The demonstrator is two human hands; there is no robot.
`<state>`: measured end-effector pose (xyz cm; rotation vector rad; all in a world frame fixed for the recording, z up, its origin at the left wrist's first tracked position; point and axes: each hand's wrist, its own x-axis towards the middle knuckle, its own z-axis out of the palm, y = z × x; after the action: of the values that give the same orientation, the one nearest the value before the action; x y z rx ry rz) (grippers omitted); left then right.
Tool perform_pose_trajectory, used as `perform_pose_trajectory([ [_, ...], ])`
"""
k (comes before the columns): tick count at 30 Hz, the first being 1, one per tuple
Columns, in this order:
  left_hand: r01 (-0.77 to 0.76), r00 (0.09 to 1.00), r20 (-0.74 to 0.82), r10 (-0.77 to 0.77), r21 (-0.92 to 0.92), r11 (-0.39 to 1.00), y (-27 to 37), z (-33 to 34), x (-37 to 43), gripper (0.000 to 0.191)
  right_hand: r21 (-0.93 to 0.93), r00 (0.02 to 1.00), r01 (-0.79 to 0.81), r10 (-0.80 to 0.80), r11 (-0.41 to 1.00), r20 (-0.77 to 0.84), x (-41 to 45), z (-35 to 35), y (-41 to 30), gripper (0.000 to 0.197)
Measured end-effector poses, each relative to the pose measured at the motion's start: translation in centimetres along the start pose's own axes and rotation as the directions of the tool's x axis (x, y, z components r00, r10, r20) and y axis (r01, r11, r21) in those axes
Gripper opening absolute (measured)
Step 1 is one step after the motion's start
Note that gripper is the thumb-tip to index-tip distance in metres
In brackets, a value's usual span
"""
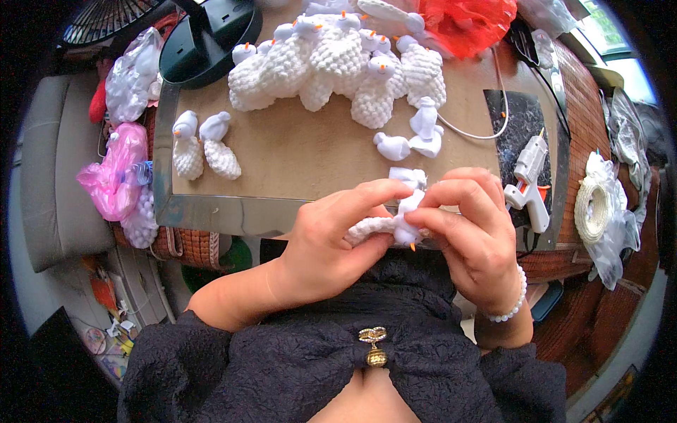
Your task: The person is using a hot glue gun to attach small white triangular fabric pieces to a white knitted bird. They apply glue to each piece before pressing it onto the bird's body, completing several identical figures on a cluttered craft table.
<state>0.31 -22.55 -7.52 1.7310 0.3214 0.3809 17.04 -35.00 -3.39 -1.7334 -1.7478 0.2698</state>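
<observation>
Between my two hands, above the table's front edge, is a small snowman figure with a white knitted body (370,229) and a smooth white head (407,232) bearing an orange nose. My left hand (333,238) grips the knitted body and the head's near side. With thumb and fingertips, my right hand (465,227) pinches the white fabric hat (410,203) at the head. Just beyond my fingertips lies another white fabric piece (406,176). Farther back rest several loose white hat pieces (392,146). Parts of the figure are hidden behind my fingers.
Two snowmen with hats (184,127) stand at the table's left. Several hatless snowmen (336,58) are heaped at the back. A glue gun (529,174) rests on a dark tile (515,113) at right. A fan base (211,47) and a red plastic bag (468,24) stand behind.
</observation>
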Motion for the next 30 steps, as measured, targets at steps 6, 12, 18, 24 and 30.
perform_pose_trajectory([
  [6,0.022,0.999,-0.04,-0.024,-0.037,0.999,0.0,-0.3,-0.1,0.042,0.111,0.982,-0.047,0.066,0.993,-0.177,-0.8,0.7,0.6,0.017],
  [12,0.209,0.971,-0.046,-0.235,-0.321,0.924,0.0,0.1,-0.5,0.039,0.079,0.963,-0.001,0.022,0.997,-0.269,-1.5,2.4,0.8,0.021],
  [18,0.248,0.937,-0.087,-0.338,-0.517,0.819,0.2,0.8,-0.6,0.04,0.095,0.952,-0.02,0.048,0.995,-0.303,-1.1,2.6,1.0,0.021],
  [24,0.265,0.934,-0.099,-0.343,-0.451,0.852,0.6,0.5,-0.8,0.042,0.038,0.964,-0.002,0.012,0.999,-0.266,-1.0,2.0,0.4,0.017],
  [30,0.188,0.955,-0.125,-0.269,-0.446,0.875,0.2,1.1,-0.7,0.047,-0.062,0.967,0.009,-0.025,0.998,-0.253,-1.2,2.4,0.2,0.023],
])
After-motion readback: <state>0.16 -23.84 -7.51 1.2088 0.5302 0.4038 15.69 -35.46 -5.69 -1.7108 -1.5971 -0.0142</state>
